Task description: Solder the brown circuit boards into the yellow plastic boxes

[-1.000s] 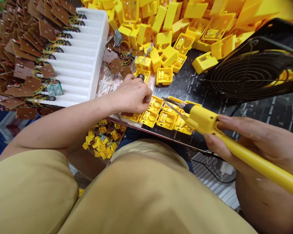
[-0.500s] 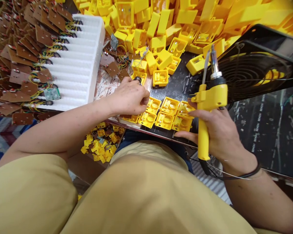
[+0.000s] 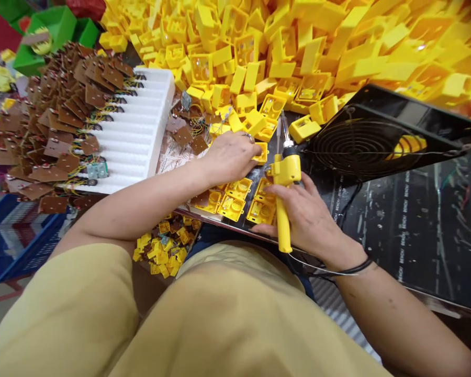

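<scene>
A yellow soldering gun (image 3: 284, 209) stands upright in my right hand (image 3: 310, 217), its metal tip pointing away from me. The thumb and fingers of that hand also reach around the right end of a block of small open yellow casings (image 3: 232, 208), and some of these are partly hidden. Further from me, my left hand (image 3: 231, 157) has its fingers closed on a single yellow casing (image 3: 262, 153). Its fingertips are partly hidden, and a ring shows on one finger.
A white ridged foam tray (image 3: 157, 104) at left carries a heap of brown circuit boards (image 3: 63, 131) with wires. Loose yellow casings (image 3: 220, 52) pile up at the back. A black fan (image 3: 349, 141) stands at right. Below the table edge are more yellow pieces (image 3: 165, 248).
My left hand has moved right onto the single casing. My right hand has come left with the soldering gun, closer to the left hand. The view has tilted up.
</scene>
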